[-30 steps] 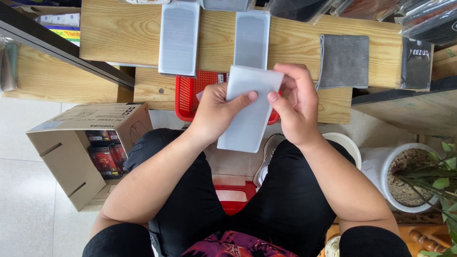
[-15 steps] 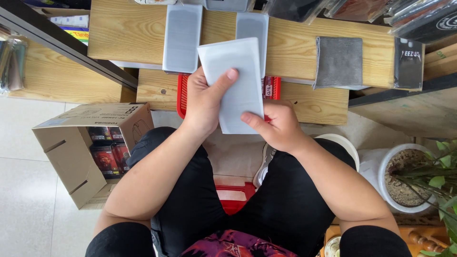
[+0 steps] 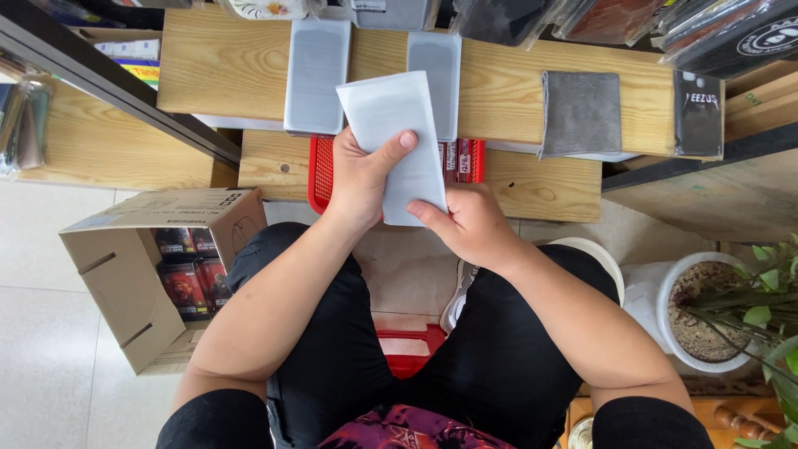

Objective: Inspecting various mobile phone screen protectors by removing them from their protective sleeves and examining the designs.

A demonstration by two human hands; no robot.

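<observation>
A flat white rectangular packet (image 3: 399,137) is held up in front of me by both hands. My left hand (image 3: 359,179) grips its left edge, thumb across the front. My right hand (image 3: 470,224) pinches its lower right corner. Behind the packet a red plastic basket (image 3: 320,170) sits on the lower wooden shelf (image 3: 540,179), with small red packs (image 3: 461,160) showing in it. Two more pale flat packets (image 3: 316,75) (image 3: 438,62) lie on the upper wooden board (image 3: 224,62).
A grey cloth (image 3: 580,112) and a dark packet (image 3: 697,112) lie on the board to the right. An open cardboard box (image 3: 141,274) of red items stands on the floor at left. A white plant pot (image 3: 711,312) stands at right. A red stool (image 3: 407,345) is between my knees.
The white packet was turned and lifted from a low tilt to upright before the shelf. My right hand slid from its top edge down to the lower right corner.
</observation>
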